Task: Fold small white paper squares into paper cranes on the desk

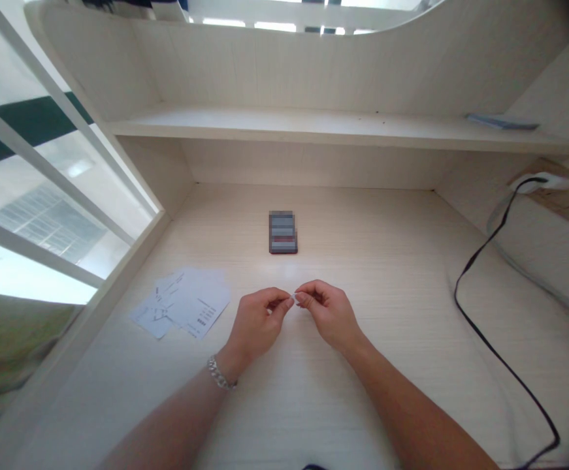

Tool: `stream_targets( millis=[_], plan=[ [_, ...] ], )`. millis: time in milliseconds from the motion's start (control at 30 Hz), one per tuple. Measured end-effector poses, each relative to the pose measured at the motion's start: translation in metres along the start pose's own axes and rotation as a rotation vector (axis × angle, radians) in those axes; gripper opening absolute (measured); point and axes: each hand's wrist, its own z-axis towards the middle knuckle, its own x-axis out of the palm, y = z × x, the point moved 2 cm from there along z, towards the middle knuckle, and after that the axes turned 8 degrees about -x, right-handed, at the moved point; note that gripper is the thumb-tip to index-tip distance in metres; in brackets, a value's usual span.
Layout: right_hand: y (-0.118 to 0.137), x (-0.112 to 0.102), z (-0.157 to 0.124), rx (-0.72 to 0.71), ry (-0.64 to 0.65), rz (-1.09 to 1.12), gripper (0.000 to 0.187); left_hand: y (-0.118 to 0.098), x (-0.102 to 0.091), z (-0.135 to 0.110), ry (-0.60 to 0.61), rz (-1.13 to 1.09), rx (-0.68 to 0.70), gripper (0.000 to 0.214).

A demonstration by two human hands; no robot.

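Note:
My left hand (264, 316) and my right hand (330, 313) meet over the middle of the desk (294, 405), their fingertips almost touching. Thumb and forefinger are pinched together on both. Whatever lies between the fingertips is too small to make out; a tiny pale speck shows there. Just beyond the hands lies a small dark rectangular object (283, 243), its top face pixelated. Left of my left hand, a few white paper slips (193, 294) with printed lines overlap on the desktop. A silver chain bracelet (221, 373) circles my left wrist.
A black cable (480, 343) runs from a wall socket (541, 183) down the desk's right side. Across the back is a shelf (284, 124) with a thin flat bluish item (502, 122) on it. White rails (44, 156) and green fabric (14, 359) are at the left.

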Motion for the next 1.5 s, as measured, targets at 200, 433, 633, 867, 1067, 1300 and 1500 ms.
stream_targets(
  millis=[200, 433, 633, 867, 1067, 1300, 1500],
  plan=[
    [0.003, 0.002, -0.002, -0.009, -0.079, 0.013, 0.009, 0.002, 0.005, -0.001, 0.03, -0.155, -0.029, 0.021],
    [0.001, 0.003, 0.0, 0.032, -0.015, 0.178, 0.015, -0.001, -0.003, 0.0, -0.047, -0.03, -0.003, 0.016],
    [-0.001, -0.001, 0.004, 0.197, 0.118, 0.327, 0.025, -0.002, -0.013, 0.002, -0.052, 0.042, 0.072, 0.014],
    [0.0, -0.006, 0.004, 0.189, 0.155, 0.31, 0.024, 0.009, -0.008, 0.006, -0.056, -0.287, -0.052, 0.022],
    [0.004, -0.003, 0.004, 0.119, 0.076, 0.321, 0.021, 0.015, 0.001, 0.009, 0.014, -0.597, -0.14, 0.019],
    [0.004, -0.002, 0.005, -0.034, -0.017, 0.25, 0.013, 0.009, 0.004, 0.007, 0.049, -0.656, -0.146, 0.019],
    [0.005, 0.0, 0.003, -0.047, -0.034, 0.18, 0.014, 0.012, 0.006, 0.009, 0.061, -0.682, -0.189, 0.018]
  ],
)
